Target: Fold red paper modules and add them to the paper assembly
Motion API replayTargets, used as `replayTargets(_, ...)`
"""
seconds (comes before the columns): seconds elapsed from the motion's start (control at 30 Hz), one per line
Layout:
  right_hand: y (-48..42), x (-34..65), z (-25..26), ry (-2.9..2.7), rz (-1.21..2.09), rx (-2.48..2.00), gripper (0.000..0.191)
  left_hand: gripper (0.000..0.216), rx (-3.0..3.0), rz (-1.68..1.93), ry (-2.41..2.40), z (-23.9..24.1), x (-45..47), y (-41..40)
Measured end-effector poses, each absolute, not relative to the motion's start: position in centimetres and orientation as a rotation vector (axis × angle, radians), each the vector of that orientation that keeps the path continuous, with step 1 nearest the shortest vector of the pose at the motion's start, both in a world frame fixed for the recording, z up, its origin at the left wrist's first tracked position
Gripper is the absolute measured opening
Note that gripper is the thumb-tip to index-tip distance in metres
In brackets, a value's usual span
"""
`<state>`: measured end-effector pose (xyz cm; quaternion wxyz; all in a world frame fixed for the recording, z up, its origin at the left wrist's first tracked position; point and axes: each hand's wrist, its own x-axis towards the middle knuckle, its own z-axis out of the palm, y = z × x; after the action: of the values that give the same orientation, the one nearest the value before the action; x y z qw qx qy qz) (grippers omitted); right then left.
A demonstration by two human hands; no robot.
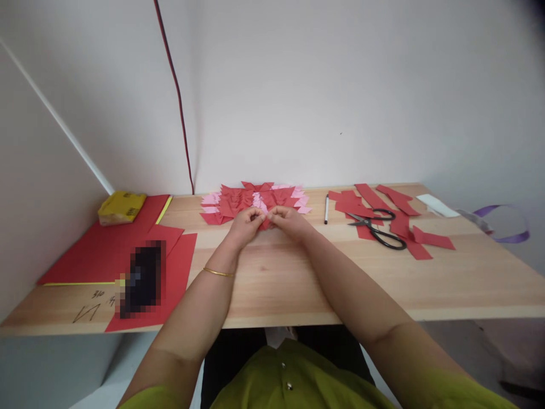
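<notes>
My left hand (248, 224) and my right hand (292, 222) meet over the middle of the table, thumbs and fingertips pinched together. Between them shows a small piece of folded red paper (267, 224), mostly covered by the fingers. Just behind the hands, against the wall, lies a spread of folded paper pieces with pointed tips, some red (232, 201) and some pink (210, 199). A gold bangle (218, 272) circles my left wrist.
Scissors with black handles (385, 238) rest on red paper strips (370, 196) at the right, near a marker pen (326, 209). Large red sheets (102, 250), a yellow packet (122, 208) and a blurred dark object (145, 278) occupy the left. A purple strap (517, 236) hangs at far right.
</notes>
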<state>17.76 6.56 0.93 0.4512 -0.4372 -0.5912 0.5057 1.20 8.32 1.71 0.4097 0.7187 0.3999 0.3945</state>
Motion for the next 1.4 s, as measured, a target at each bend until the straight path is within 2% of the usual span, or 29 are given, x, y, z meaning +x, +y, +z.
replayTargets(0.13, 6.5, 17.8, 1.0, -1.505, 1.169, -1.123, 0.01, 0.014, 1.856, 0.967, 1.018, 1.8, 1.2, 8.3)
replayTargets(0.43, 6.8, 18.0, 0.6, -1.347, 1.446, -0.921, 0.023, 0.018, 1.546, 1.059, 0.874, 0.6, 0.9, 9.0)
replayTargets(0.63, 6.6, 17.8, 1.1, -1.412, 1.201, -1.111, 0.022, 0.024, 1.511, 1.118, 0.891, 0.7, 1.3, 8.8)
replayTargets(0.8, 6.5, 17.9, 1.4, -1.413, 1.135, -1.132, 0.022, 0.027, 1.397, 1.173, 0.869, 0.8, 1.6, 8.7)
replayTargets(1.1, 6.3, 17.6, 1.5, -1.536, 1.075, -1.098, 0.02, 0.013, 1.814, 1.143, 1.017, 2.1, 1.4, 8.2)
replayTargets(1.4, 6.3, 17.8, 1.3, -1.472, 1.15, -1.115, 0.023, 0.018, 1.538, 1.163, 0.957, 1.4, 1.7, 8.3)
